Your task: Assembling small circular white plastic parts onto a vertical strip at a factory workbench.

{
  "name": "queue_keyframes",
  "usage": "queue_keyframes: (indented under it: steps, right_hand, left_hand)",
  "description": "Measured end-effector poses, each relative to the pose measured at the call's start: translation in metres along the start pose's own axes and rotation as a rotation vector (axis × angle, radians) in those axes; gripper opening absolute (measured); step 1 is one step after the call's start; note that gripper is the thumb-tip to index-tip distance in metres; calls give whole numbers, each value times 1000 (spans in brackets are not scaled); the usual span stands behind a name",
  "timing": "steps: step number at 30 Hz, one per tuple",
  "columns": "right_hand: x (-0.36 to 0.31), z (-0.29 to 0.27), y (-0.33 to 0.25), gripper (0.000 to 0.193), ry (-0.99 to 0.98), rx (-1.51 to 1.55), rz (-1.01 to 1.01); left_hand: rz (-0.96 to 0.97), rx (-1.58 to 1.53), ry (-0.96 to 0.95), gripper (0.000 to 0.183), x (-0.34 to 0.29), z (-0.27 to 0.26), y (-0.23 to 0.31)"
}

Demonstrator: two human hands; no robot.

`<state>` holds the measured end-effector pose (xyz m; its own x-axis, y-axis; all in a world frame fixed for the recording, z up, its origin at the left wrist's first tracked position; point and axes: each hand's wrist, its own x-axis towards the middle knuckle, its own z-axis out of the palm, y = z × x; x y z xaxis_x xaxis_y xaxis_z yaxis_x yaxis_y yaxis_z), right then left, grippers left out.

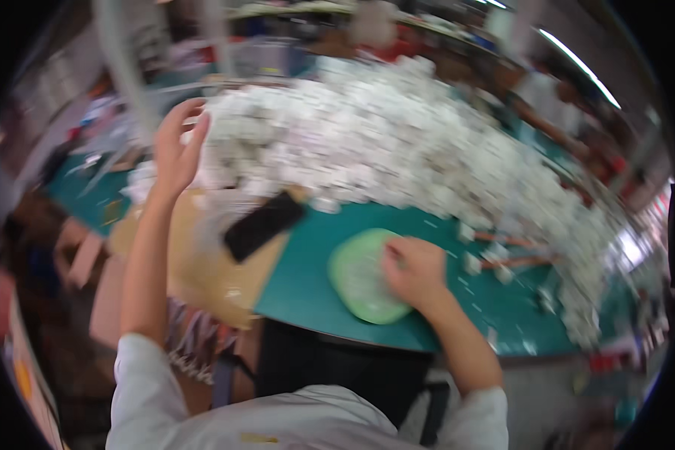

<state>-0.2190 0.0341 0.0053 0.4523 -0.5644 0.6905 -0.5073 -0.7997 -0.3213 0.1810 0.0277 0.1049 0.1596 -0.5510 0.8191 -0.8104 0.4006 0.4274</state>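
Observation:
My left hand [177, 150] is raised at the left end of a large heap of small white pieces [337, 135]. Its fingers curve loosely with the thumb apart, and I see nothing held in it. Closed over the right rim of a light green shallow dish [345, 274] is my right hand [416, 271]. Whatever its fingers may hold is hidden and blurred. Small pale bits seem to lie in the dish, too smeared to name. A black phone-like slab [263, 226] rests between my hands, on brown cardboard [202, 274].
The green table [307, 289] curves around in front of me, with the white heap along its far side. Orange-brown strips [514, 262] with white ends lie to the right of the dish. Another person [551, 105] is at the far right. A black chair [307, 367] stands under the near edge.

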Motion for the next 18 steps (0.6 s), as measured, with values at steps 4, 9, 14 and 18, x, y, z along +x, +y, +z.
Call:
queue_keyframes:
  steps: [4, 9, 14, 18]
  right_hand:
    - [9, 9, 2, 10, 90, 163, 62]
    - [3, -8, 40, 9, 124, 43, 80]
    - [17, -59, 76, 3, 574, -415, 49]
    - [-1, -114, 128, 15, 935, -864, 375]
  left_hand:
    - [190, -278, -231, 38, -52, 101, 75]
    - [161, -442, -413, 39, -90, 179, 114]
    - [85, -500, -373, 36, -100, 174, 98]
    - [202, -439, -292, 30, -95, 177, 104]
